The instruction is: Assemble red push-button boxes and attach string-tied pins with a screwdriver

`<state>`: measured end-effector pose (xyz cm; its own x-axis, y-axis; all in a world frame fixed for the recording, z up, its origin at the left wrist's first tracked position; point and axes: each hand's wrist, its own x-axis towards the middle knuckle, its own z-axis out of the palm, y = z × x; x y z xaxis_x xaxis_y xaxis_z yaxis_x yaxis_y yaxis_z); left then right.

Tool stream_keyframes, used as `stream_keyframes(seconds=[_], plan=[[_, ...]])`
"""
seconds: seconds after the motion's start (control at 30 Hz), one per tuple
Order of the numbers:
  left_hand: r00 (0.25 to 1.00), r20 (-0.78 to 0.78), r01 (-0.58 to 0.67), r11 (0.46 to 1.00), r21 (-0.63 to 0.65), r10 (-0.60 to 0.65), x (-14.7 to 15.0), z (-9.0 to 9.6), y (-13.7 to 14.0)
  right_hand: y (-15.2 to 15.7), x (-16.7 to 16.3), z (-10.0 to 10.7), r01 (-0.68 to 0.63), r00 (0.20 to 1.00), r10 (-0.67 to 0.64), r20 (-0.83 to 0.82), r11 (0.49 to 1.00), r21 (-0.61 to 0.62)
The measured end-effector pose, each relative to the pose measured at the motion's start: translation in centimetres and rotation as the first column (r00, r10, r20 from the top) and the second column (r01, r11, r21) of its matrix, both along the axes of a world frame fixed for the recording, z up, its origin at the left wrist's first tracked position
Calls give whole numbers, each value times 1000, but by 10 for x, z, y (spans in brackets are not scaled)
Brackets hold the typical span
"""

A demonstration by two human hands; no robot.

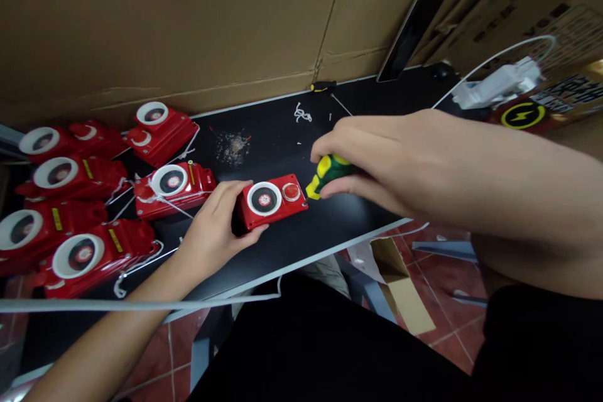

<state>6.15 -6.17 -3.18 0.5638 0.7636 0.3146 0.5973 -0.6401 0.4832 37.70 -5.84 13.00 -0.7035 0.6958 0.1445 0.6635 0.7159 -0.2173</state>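
Observation:
My left hand [214,229] grips the left end of a red box-shaped alarm unit [276,201] lying on the black table. Its top carries a white ring around a dark round centre, and beside that a red round part. In my right hand [372,163], closed around the handle, is a green and yellow screwdriver [330,174]. The screwdriver points down-left at the unit's right front corner, where a screw seems to sit. Most of its shaft is too small to make out.
Several similar red units [172,191] with white cords crowd the table's left side. Against the cardboard wall lie a small yellow-black screwdriver [323,86] and a leaning phone [412,34]. White string [302,113] and crumbs [233,147] lie mid-table. A white power strip [499,85] is at the right.

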Motion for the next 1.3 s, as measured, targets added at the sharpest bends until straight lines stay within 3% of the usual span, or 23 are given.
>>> stream_keyframes(seconds=[0.07,0.13,0.2,0.27,0.33,0.4,0.47,0.53,0.63,0.7,0.77,0.83,0.93,1.0,1.03,1.1,1.2,1.3], plan=[[1000,4,2,1000,-4,-2,0,0,0,-4,-11,-5,127,978,-142,154,987,102],[1000,6,5,1000,-15,-5,0,0,0,-5,-17,-7,165,953,-201,228,972,170],[1000,10,8,1000,-24,-8,0,0,0,-2,-15,-5,72,979,-94,181,989,126],[1000,16,14,1000,-24,-13,1,0,-1,5,-6,-1,-131,989,131,62,991,-4],[1000,16,23,999,-24,-22,1,1,-1,13,3,3,-304,953,298,-60,940,-153],[1000,14,25,999,-32,-25,1,1,-1,18,8,5,-360,931,334,-144,905,-226],[1000,10,13,999,-52,-13,1,2,-2,16,8,1,-281,955,255,-154,942,-182],[1000,4,-7,998,-68,7,0,3,-2,8,3,-7,-106,989,97,-114,992,-72],[1000,-5,-24,997,-71,24,-2,3,-1,-7,-3,-19,139,986,-134,-94,989,42],[1000,-10,-20,997,-76,20,-2,4,0,-11,-2,-21,185,979,-182,-96,982,29],[1000,-17,-16,996,-88,15,-3,6,0,-7,3,-18,100,991,-102,-83,994,-32],[1000,-18,-15,995,-97,14,-3,7,1,5,11,-11,-78,992,64,-109,988,-131],[1000,-17,-6,996,-91,5,-2,7,2,24,20,-6,-348,920,268,-285,894,-282],[1000,-18,3,997,-81,-4,-2,7,2,31,21,-8,-413,881,270,-389,839,-353],[1000,-20,2,997,-81,-3,-2,7,1,32,20,-11,-395,882,232,-411,839,-374],[1000,-25,-11,996,-86,9,-2,6,1,26,15,-19,-283,900,115,-420,888,-363],[998,-40,-42,995,-93,38,-2,7,-1,6,3,-32,-22,888,-84,-451,974,-225],[998,-44,-57,995,-86,53,-2,7,-1,-14,-6,-42,218,828,-255,-500,967,-132]])
